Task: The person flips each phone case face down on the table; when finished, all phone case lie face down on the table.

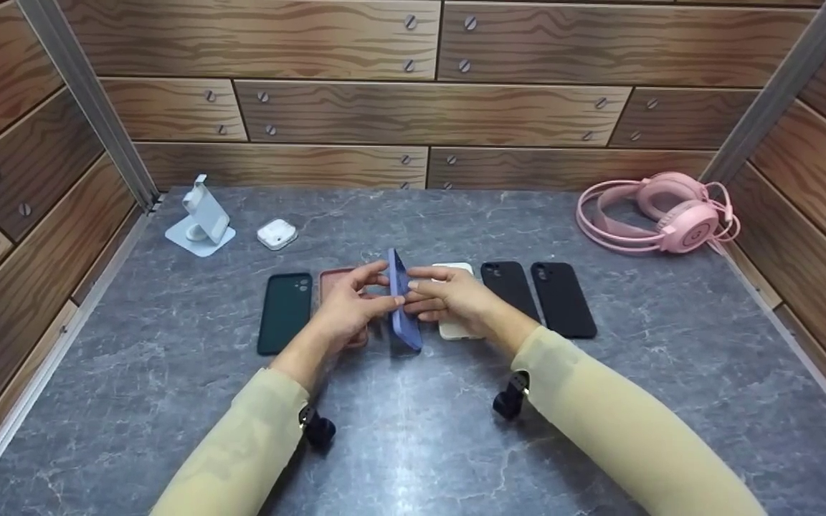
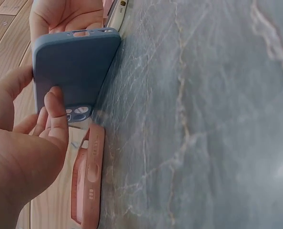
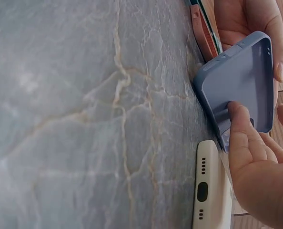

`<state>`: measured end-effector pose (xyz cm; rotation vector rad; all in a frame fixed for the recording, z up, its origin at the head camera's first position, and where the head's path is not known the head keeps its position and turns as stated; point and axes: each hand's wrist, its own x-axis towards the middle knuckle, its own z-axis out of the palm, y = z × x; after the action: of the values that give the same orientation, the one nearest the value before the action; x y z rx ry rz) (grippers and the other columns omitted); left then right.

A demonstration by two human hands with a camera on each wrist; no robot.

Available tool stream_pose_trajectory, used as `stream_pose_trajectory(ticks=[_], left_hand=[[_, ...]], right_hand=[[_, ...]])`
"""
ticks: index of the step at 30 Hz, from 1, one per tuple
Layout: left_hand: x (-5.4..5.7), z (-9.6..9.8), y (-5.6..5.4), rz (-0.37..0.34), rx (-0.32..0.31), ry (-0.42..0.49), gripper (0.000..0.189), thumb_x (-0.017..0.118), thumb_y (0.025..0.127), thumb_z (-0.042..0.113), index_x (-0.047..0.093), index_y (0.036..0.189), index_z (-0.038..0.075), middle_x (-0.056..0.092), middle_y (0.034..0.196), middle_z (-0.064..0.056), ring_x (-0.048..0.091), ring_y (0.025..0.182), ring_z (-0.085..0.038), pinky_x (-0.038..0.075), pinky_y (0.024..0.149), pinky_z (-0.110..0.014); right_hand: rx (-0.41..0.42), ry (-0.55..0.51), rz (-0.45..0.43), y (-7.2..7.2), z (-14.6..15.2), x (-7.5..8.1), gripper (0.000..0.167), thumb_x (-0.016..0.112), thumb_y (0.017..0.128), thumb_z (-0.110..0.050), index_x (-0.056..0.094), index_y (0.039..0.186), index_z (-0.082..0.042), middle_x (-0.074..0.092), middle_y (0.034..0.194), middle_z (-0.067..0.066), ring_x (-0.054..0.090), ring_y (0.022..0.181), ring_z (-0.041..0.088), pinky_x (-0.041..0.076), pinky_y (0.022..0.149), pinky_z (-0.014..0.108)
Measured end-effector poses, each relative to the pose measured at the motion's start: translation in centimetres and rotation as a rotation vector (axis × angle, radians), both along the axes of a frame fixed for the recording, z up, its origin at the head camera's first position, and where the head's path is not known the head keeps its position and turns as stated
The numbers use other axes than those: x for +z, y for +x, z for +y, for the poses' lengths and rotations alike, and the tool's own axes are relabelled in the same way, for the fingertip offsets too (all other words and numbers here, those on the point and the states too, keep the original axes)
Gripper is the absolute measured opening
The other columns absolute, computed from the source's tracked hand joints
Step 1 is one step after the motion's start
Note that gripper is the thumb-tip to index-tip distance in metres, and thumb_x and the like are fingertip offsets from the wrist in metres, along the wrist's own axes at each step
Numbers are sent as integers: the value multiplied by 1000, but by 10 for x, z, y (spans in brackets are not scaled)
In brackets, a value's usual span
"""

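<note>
A blue-purple phone case stands on edge above the table's middle, its flat back facing left and its hollow inside facing right. My left hand grips it, thumb on the edge and fingertips against the back near the camera cutout. Outstretched fingers of my right hand touch the bare inside of the case; that thumb is held away from it. Under my left hand lies a pink case, partly hidden. A white case lies beneath my right hand, partly covered.
Left of the pink case is a dark green case. Two black cases lie at right. Farther back are a white folding stand, a small white square item and pink headphones. Wood-patterned walls enclose the table.
</note>
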<state>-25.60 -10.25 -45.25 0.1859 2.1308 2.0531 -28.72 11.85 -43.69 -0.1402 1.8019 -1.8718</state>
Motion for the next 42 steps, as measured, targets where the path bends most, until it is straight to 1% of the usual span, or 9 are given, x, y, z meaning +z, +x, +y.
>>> stream_pose_trajectory(ticks=[1,3,7,10,12,16,20,30,42], left_hand=[[0,0,1,-1,-14,7,77,83,92,10,48,160,11,56,141,-14,68,111,-25,57,87,-35],[0,0,2,-14,-36,16,78,84,92,11,46,161,13,55,145,-13,68,114,-26,56,74,-31],[1,0,3,-23,-77,33,81,84,92,11,45,162,15,53,150,-11,69,117,-27,52,68,-29],[2,0,3,-11,-111,43,81,83,93,8,43,163,14,51,153,-12,69,118,-28,56,82,-32],[2,0,3,-6,-124,39,82,83,93,8,43,164,14,51,154,-13,69,118,-28,55,81,-32],[1,0,4,-14,-129,12,83,85,92,10,43,164,17,51,155,-10,69,117,-27,53,75,-34],[1,1,4,-11,-143,6,84,85,92,11,43,164,18,51,155,-10,69,115,-27,55,78,-36],[1,2,6,5,-185,30,80,85,91,9,47,161,16,51,151,-10,71,101,-22,52,67,-35],[1,5,4,-8,-169,3,79,87,91,14,49,160,19,52,149,-9,68,93,-21,51,64,-35]], right_hand=[[0,-4,-3,0,0,0,52,62,108,-14,49,157,-2,76,117,17,76,103,26,61,83,32],[-5,-13,-8,0,0,0,51,62,109,-14,49,157,-2,76,117,16,76,101,24,61,82,32],[-10,-23,-8,0,-1,0,52,64,107,-14,50,156,-2,76,116,16,76,96,23,62,82,32],[-10,-23,-4,0,-1,0,53,66,106,-15,51,155,-3,76,116,15,77,95,22,62,81,32],[-9,-24,-3,0,-1,0,53,67,106,-16,52,155,-3,76,117,15,77,95,21,61,81,32],[-15,-21,-7,0,-2,-1,53,68,106,-17,53,155,-3,77,114,14,77,92,21,61,79,31],[-17,-15,-3,0,-3,0,55,70,105,-18,52,155,-4,77,112,14,76,90,20,61,79,32],[-12,-16,13,2,-4,3,57,72,103,-15,52,156,-5,72,126,26,77,96,23,62,81,34],[-8,-2,27,1,-3,5,57,74,102,-15,54,154,-5,71,126,27,77,102,28,63,83,37]])
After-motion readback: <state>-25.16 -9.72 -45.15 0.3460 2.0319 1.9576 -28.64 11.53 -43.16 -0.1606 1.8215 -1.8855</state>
